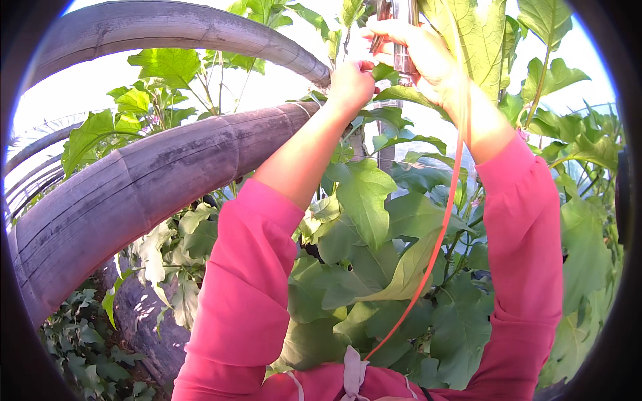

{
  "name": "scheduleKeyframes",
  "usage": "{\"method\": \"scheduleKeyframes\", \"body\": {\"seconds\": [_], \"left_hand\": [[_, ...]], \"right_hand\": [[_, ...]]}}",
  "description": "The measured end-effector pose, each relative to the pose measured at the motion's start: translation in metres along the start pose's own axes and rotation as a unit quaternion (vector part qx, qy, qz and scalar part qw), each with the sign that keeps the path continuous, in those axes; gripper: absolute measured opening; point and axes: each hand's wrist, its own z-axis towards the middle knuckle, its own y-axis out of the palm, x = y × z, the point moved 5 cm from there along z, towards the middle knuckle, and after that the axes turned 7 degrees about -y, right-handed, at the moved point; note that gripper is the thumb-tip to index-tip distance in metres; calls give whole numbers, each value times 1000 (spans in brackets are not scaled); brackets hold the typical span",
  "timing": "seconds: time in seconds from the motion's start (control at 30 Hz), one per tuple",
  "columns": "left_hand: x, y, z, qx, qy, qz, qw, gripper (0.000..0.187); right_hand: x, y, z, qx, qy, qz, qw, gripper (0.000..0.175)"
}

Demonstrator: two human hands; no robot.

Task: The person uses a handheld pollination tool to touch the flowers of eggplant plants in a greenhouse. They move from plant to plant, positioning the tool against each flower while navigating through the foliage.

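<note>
My right hand is raised at the top of the view, its fingers wrapped round a shiny metal hand tool with two bars. The tool's upper end is cut off by the picture's edge. Close by on the left is my left hand, its fingers curled beside a leafy stem; whether anything is between them is hidden. An orange-red cord runs from near my waist up past my right wrist. Broad lobed eggplant leaves hang below and between my forearms.
A thick bamboo pole slants across the left, partly behind my left forearm. Another bamboo pole arches above it. More leafy plants crowd the right side. Low foliage and dark ground sheeting lie at lower left.
</note>
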Motion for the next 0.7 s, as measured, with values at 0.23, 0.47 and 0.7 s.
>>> {"method": "scheduleKeyframes", "body": {"seconds": [0.23, 0.47, 0.7], "left_hand": [[26, -13, 21, 102, -14, 3, 995, 47], [21, -6, 42, 11, -97, -43, 994, 53], [33, -7, -8, 33, 137, -119, 983, 39]], "right_hand": [[47, -51, -12, 51, 78, -21, 995, 22], [41, -61, -12, 17, 53, -118, 991, 21], [23, -63, -19, -11, -27, -282, 959, 31]]}}
